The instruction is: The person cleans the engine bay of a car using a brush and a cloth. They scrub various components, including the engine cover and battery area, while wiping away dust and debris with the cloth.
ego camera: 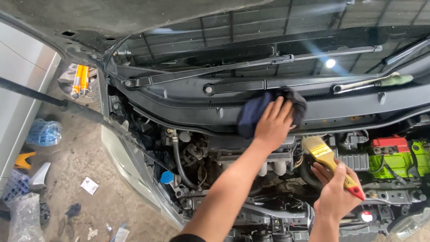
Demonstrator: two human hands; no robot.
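While the left hand (274,123) presses a crumpled dark blue cloth (254,114) flat against the black plastic cowl panel (188,96) below the windscreen, its fingers (277,109) spread over the fabric and pinning it to the panel rather than gripping it, the right hand (333,195) holds a wide paintbrush with pale bristles, a yellow body and a red handle tip (329,161). That hand's fingers are clenched around the brush handle, and the bristles point up toward the rear of the open engine bay (251,179), near the cloth but apart from it. Judging by this, the wiping of the cowl is the step in hand, with the brush kept ready. A next stroke would call for steady pressure along the panel, keeping clear of the black wiper arms (251,65) just above. On the right of the bay sits a green battery with a red terminal cover (394,157). A metal wrench with a green rag (376,82) lies on the cowl, well apart from both hands.
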